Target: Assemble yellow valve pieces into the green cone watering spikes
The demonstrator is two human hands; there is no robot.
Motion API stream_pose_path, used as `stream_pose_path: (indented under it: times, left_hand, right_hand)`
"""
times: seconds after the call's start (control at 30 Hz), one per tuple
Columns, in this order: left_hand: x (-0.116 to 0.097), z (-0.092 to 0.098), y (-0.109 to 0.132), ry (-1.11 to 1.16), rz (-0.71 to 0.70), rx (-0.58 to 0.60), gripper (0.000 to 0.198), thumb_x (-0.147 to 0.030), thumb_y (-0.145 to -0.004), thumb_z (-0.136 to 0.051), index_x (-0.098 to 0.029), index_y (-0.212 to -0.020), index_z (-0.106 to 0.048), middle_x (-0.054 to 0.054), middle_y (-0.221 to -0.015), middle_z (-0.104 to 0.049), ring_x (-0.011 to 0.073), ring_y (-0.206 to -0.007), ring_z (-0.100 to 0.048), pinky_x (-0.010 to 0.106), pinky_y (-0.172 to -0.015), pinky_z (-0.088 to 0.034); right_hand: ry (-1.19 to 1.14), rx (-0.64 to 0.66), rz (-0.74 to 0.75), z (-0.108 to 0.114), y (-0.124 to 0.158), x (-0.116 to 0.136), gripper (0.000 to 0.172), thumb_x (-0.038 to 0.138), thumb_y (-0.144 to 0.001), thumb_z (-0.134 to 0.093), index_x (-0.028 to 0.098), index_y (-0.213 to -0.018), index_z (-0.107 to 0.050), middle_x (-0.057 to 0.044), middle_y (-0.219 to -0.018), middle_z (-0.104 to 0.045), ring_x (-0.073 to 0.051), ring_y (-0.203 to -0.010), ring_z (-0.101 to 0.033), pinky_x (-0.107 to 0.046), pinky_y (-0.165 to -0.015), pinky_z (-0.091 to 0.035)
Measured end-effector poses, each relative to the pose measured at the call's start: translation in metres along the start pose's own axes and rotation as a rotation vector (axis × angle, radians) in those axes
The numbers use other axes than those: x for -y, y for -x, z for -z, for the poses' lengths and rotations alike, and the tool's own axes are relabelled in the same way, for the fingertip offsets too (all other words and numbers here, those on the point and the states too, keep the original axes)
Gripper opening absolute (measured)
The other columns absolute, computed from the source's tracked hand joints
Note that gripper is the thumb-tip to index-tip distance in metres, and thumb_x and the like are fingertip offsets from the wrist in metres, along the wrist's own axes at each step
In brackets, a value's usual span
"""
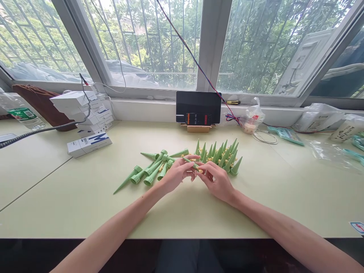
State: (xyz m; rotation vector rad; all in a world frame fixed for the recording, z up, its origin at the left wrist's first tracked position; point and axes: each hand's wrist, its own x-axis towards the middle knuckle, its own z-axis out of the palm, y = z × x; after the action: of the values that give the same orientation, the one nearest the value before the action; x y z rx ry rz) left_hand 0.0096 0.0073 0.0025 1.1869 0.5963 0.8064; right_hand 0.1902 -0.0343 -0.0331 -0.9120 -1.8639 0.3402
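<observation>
Between my hands is a green plastic watering spike (190,162), slanting with its pointed end up to the left. My left hand (178,172) is closed around its middle. At its lower right end, the fingertips of my right hand (216,179) pinch a small yellow valve (200,171); whether it sits inside the spike is hidden. Left of my hands lies a loose pile of green spikes (153,167) with wide ribbed caps. Behind my right hand, several spikes (224,153) stand point up in rows, yellow pieces showing among them.
A phone (198,119) leans on a dark tablet (182,102) in a small cardboard stand (197,129). White boxes (89,145) are stacked at the left, near a cable (51,128) and a bottle (27,117). A bagged cup (251,119) and plastic packs (287,135) lie at the right.
</observation>
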Motion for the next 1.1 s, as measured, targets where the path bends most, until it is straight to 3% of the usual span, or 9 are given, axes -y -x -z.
stream_pose_path:
  times: [0.27,1.1]
  left_hand:
    - [0.0049,0.0028,-0.0003,-0.012,0.004,0.014,0.038,-0.04,-0.093,-0.058,-0.014,-0.122,-0.059,0.005,-0.081,-0.063,0.0115,-0.061,-0.056,0.024,-0.053,-0.042]
    - [0.0078,0.0051,-0.0005,-0.03,0.021,0.015,0.04,-0.043,-0.091,-0.061,-0.013,-0.116,-0.058,0.004,-0.078,-0.064,0.0095,-0.054,-0.054,0.023,-0.048,-0.039]
  right_hand:
    - [0.013,0.018,0.041,-0.0003,0.0014,0.0001,0.011,0.024,-0.098,-0.054,0.021,-0.101,-0.064,-0.003,-0.084,-0.057,-0.011,-0.056,-0.045,-0.025,-0.054,-0.045]
    - [-0.003,0.058,0.089,-0.0022,0.0022,0.0018,0.015,0.023,-0.099,-0.049,0.02,-0.096,-0.063,-0.003,-0.081,-0.054,-0.012,-0.058,-0.046,-0.024,-0.055,-0.044]
